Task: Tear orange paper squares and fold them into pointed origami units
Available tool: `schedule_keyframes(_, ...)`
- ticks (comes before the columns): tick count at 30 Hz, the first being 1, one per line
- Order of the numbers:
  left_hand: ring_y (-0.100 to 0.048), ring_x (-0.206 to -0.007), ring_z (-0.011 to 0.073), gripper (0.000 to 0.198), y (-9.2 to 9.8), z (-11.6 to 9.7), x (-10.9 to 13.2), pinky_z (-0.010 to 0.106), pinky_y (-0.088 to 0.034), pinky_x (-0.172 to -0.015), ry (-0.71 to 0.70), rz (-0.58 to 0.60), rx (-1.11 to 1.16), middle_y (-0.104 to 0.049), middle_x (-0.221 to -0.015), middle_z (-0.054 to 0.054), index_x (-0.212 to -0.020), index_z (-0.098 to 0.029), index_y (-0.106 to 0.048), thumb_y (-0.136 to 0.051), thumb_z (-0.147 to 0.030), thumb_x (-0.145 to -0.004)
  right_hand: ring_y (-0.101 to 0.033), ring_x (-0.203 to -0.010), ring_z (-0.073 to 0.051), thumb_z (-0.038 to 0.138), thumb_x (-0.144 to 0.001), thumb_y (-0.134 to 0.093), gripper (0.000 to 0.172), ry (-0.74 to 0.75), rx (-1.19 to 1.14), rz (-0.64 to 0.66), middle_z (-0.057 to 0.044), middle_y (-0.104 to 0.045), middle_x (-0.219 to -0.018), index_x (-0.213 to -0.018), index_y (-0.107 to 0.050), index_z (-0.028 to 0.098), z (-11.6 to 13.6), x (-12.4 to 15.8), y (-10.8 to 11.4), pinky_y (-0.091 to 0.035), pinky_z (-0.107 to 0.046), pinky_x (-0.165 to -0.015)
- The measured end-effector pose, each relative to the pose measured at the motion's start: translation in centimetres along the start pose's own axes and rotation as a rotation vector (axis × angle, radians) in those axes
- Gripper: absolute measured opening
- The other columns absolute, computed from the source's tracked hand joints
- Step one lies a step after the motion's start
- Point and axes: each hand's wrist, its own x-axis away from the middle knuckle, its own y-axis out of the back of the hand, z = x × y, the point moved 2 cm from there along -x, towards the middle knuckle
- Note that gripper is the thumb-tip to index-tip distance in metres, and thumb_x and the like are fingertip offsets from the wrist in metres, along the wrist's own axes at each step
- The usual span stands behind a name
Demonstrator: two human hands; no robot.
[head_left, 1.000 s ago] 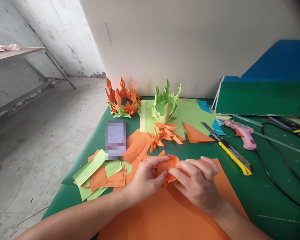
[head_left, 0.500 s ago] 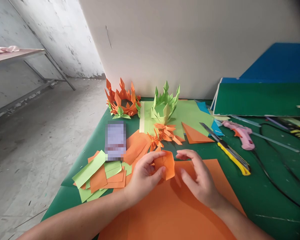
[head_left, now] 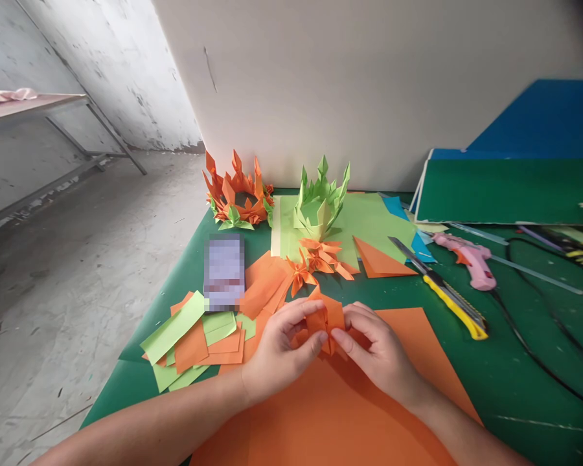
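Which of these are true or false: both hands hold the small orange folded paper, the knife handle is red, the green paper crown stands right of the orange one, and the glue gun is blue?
1. Both the left hand and the right hand pinch the orange folded paper. True.
2. The utility knife has a red handle. False: it is yellow.
3. The green crown stands right of the orange crown. True.
4. The glue gun is blue. False: it is pink.

My green tabletop [head_left: 515, 388] carries a large orange sheet [head_left: 330, 414] right in front of me. To my left lie cut green and orange strips [head_left: 194, 336] beside a phone [head_left: 224, 272]. Farther back stand an orange paper crown [head_left: 237, 191] and a green paper crown [head_left: 320, 200]. On my right lie a yellow utility knife [head_left: 444, 291] and a pink glue gun [head_left: 469, 259].
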Motion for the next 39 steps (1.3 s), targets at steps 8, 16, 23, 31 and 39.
schedule_keyframes(8, -0.055, -0.078, 0.0104, 0.034, -0.2, -0.5, -0.5, 0.022, -0.050, -0.065, 0.105, -0.062, 0.189, -0.054, -0.098, 0.000, -0.089, -0.023, -0.046, -0.077, -0.027, -0.076, -0.042, -0.068, -0.017, 0.022, -0.094, -0.052, 0.031, 0.043, 0.071, 0.042, 0.002, -0.042, -0.065, -0.068, -0.034, 0.023, 0.5, -0.1, -0.3, -0.038, -0.030, -0.064)
schedule_keyframes(16, -0.056, -0.086, 0.0147, 0.017, 0.1, -0.3, -0.6, 0.024, -0.047, -0.070, 0.123, -0.029, 0.044, -0.059, -0.092, 0.003, -0.095, -0.020, -0.061, -0.069, -0.031, -0.084, -0.051, -0.076, -0.017, 0.022, -0.090, -0.054, 0.015, -0.013, -0.061, -0.083, 0.001, -0.052, -0.076, -0.077, -0.047, 0.023, 0.0, 0.1, 0.5, -0.043, -0.031, -0.075)
schedule_keyframes(23, -0.055, -0.073, 0.0115, 0.021, 0.1, -1.1, -0.5, 0.021, -0.044, -0.061, 0.204, -0.006, 0.124, -0.058, -0.082, 0.001, -0.089, -0.018, -0.059, -0.067, -0.037, -0.085, -0.049, -0.056, -0.012, 0.038, -0.094, -0.055, 0.020, -0.217, -0.288, -0.092, 0.004, -0.050, -0.066, -0.080, -0.053, 0.023, -0.5, 0.6, 0.6, -0.040, -0.025, -0.055)
schedule_keyframes(31, -0.054, -0.070, 0.0110, 0.024, 0.5, -0.9, -0.6, 0.021, -0.045, -0.061, 0.218, -0.076, 0.100, -0.063, -0.076, 0.001, -0.083, -0.018, -0.067, -0.065, -0.041, -0.087, -0.047, -0.054, -0.011, 0.039, -0.091, -0.060, 0.025, -0.207, -0.281, -0.211, 0.003, -0.052, -0.068, -0.074, -0.053, 0.022, -0.5, 0.3, 0.7, -0.040, -0.023, -0.051)
schedule_keyframes(39, -0.053, -0.066, 0.0100, 0.023, 0.5, -1.2, -0.8, 0.020, -0.044, -0.059, 0.218, -0.080, 0.092, -0.062, -0.076, 0.000, -0.084, -0.017, -0.064, -0.067, -0.040, -0.086, -0.049, -0.057, -0.011, 0.038, -0.091, -0.060, 0.025, -0.166, -0.225, -0.236, 0.002, -0.054, -0.070, -0.073, -0.054, 0.021, -0.7, 0.3, 0.7, -0.042, -0.022, -0.051)
